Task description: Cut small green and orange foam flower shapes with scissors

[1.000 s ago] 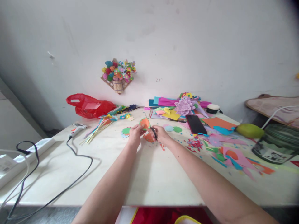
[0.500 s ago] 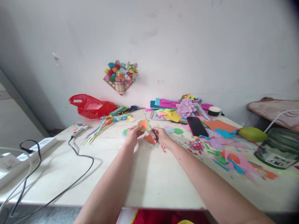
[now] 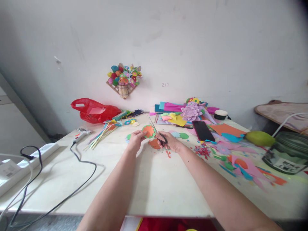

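Pinching an orange cutout [image 3: 149, 131], scalloped edge, with our left hand [image 3: 136, 140]; a green piece [image 3: 145, 129] shows behind its rim. Our right hand [image 3: 170, 141] grips black-handled scissors [image 3: 163, 138], blades angled up just beside the cutout's right edge. Can't tell if they touch it. Cutout is up off the table [image 3: 166, 192], roughly mid-desk, near another orange piece [image 3: 154, 144] lying under our hands.

Readable text: handwritten figures [image 3: 165, 85] on the wall, we read "217", though the first could be a Z. Glass jar [image 3: 286, 149] at far right carries a white label [image 3: 288, 166] with black artwork; any wording is too small for us to read. White adapter [image 3: 8, 168] at left has a small printed patch, also illegible.

Around us: dark-screened phone [image 3: 202, 131] right of our right hand, green circle [image 3: 184, 136] between them, glue gun [image 3: 81, 135] to the left, red plastic bag [image 3: 96, 110] behind it, near the wall.
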Action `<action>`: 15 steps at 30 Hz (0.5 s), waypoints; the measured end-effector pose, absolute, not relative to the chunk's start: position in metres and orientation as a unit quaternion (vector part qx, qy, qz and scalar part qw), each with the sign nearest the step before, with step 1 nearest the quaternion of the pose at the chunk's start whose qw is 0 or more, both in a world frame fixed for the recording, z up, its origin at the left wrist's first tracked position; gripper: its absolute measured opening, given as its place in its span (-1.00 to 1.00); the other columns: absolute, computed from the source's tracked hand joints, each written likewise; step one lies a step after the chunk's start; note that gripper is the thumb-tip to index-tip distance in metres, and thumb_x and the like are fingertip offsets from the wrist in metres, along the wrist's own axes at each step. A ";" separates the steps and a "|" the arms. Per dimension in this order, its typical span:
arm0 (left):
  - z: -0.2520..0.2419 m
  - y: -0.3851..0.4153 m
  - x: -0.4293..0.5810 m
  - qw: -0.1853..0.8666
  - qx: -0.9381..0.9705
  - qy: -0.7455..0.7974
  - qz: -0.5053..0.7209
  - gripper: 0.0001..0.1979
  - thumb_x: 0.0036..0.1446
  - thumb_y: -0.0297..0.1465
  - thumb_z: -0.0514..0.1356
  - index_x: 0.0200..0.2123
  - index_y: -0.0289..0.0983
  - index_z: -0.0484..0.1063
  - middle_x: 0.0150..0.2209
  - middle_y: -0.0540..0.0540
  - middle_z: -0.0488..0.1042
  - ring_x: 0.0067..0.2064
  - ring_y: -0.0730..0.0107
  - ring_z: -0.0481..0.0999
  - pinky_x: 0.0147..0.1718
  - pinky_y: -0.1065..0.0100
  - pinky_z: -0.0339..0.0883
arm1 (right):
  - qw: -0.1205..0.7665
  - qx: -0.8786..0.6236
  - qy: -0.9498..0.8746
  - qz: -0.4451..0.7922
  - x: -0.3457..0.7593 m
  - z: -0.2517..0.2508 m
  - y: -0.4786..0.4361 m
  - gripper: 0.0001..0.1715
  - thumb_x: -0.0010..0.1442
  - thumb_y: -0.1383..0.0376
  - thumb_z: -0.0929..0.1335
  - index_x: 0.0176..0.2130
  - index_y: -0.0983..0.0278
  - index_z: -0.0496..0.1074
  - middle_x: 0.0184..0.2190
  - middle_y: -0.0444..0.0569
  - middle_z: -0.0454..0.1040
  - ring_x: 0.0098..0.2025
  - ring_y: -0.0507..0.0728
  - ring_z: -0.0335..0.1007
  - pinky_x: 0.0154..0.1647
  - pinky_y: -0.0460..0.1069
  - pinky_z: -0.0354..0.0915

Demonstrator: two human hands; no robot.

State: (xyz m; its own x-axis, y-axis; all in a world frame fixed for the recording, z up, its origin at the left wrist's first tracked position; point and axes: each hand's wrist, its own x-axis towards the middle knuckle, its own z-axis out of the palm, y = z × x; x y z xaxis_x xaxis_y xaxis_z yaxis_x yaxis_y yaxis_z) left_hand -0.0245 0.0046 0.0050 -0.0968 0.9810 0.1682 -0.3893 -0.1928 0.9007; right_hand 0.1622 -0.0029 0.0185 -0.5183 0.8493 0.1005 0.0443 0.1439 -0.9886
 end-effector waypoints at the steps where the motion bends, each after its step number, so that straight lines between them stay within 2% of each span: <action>1: 0.005 0.004 -0.024 0.528 0.419 0.353 0.649 -0.73 -0.34 -0.41 0.40 -0.73 -0.29 0.32 -0.65 0.01 0.41 -0.53 0.44 0.43 -0.37 0.35 0.33 | 0.355 -0.333 -0.670 0.561 0.163 0.019 -0.003 -0.48 0.05 -0.12 0.32 -0.39 0.30 0.26 -0.62 -0.20 0.34 -0.70 -0.09 0.24 -0.82 -0.20 -0.06; 15: 0.004 0.005 -0.024 0.540 0.421 0.347 0.641 -0.74 -0.36 -0.41 0.40 -0.72 -0.30 0.34 -0.66 0.01 0.39 -0.54 0.46 0.41 -0.42 0.38 0.31 | 0.344 -0.339 -0.680 0.552 0.165 0.016 0.002 -0.54 0.07 -0.05 0.34 -0.38 0.30 0.29 -0.61 -0.20 0.35 -0.71 -0.10 0.21 -0.81 -0.21 -0.07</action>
State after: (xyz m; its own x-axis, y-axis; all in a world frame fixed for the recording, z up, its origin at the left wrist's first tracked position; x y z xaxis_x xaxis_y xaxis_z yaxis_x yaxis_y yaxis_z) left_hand -0.0243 0.0046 0.0039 -0.0621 0.9844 0.1649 -0.4007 -0.1759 0.8992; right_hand 0.1647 0.0018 0.0162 -0.5335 0.8405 0.0949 0.0808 0.1624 -0.9834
